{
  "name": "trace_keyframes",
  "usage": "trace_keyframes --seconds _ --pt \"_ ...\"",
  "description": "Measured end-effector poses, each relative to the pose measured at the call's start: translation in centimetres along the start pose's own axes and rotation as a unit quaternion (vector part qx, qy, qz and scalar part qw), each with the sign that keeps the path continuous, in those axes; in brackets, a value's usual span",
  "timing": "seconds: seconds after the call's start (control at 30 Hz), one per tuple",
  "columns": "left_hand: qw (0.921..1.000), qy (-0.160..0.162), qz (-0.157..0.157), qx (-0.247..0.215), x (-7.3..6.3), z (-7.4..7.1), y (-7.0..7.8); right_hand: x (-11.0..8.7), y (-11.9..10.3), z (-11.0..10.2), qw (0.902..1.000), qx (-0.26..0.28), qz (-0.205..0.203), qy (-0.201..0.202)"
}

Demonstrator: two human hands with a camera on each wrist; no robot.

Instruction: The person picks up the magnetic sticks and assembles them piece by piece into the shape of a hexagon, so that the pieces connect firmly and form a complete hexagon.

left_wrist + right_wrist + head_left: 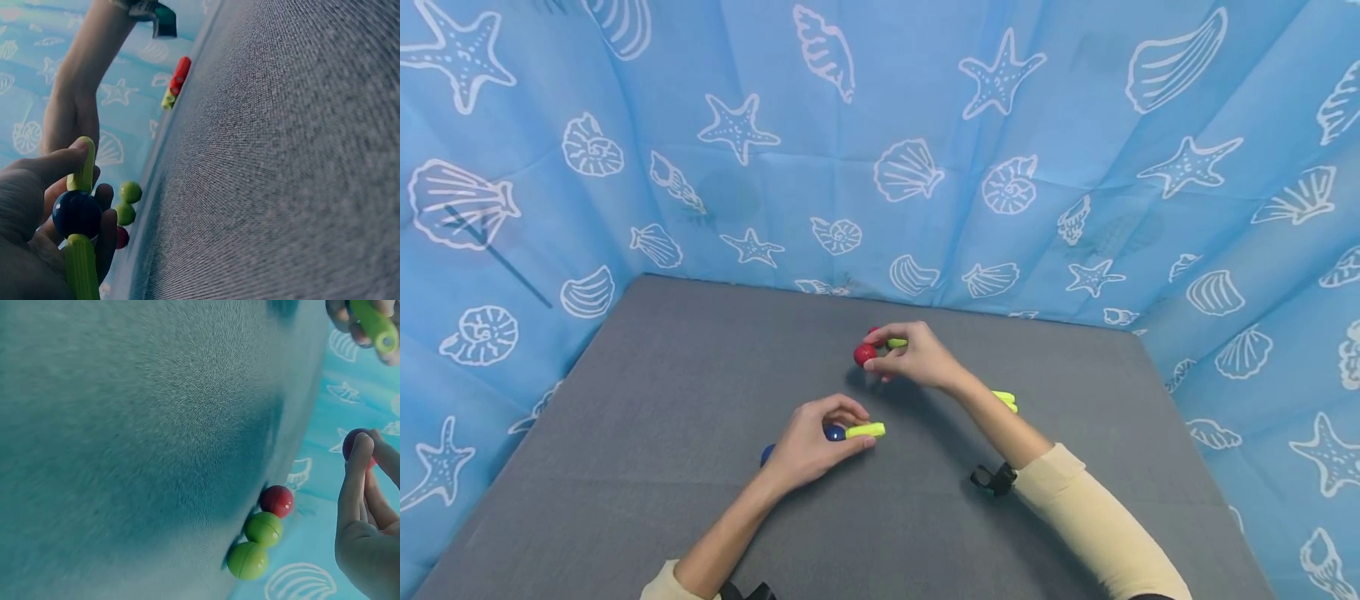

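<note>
Right hand [916,357] pinches glossy red ball [865,355] above grey fabric-topped table [700,358]. Left hand [808,446], thumb and fingers curled, grips glossy blue ball [77,214] between yellow-green ribbed tubes [81,265]. Balls probably light, stiff, slippery; best pinched across middle.

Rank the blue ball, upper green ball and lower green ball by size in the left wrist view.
1. Blue ball, though nearer the camera.
2. Upper green ball, lower green ball: too alike to rank.
</note>
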State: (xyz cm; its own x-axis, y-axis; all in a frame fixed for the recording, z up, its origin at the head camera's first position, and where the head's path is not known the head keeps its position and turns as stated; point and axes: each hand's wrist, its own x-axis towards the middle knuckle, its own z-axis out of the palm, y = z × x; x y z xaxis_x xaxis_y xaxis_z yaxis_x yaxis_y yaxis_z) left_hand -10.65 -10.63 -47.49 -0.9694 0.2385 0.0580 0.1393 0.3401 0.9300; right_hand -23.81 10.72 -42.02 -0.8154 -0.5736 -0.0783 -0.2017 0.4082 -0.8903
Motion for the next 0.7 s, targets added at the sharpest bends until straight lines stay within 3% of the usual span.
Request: trace_keyframes --seconds 0.23,0.7 --pt "1.0 0.001 -0.006 0.0 0.0 0.0 -0.1 -3.2 -0.8 -0.9 0.9999 0.011 -0.007 -0.005" --pt "1.0 0.006 0.002 0.006 0.0 0.0 0.1 -8.6 -0.8 -0.9 0.9992 -0.02 -0.011 -0.034"
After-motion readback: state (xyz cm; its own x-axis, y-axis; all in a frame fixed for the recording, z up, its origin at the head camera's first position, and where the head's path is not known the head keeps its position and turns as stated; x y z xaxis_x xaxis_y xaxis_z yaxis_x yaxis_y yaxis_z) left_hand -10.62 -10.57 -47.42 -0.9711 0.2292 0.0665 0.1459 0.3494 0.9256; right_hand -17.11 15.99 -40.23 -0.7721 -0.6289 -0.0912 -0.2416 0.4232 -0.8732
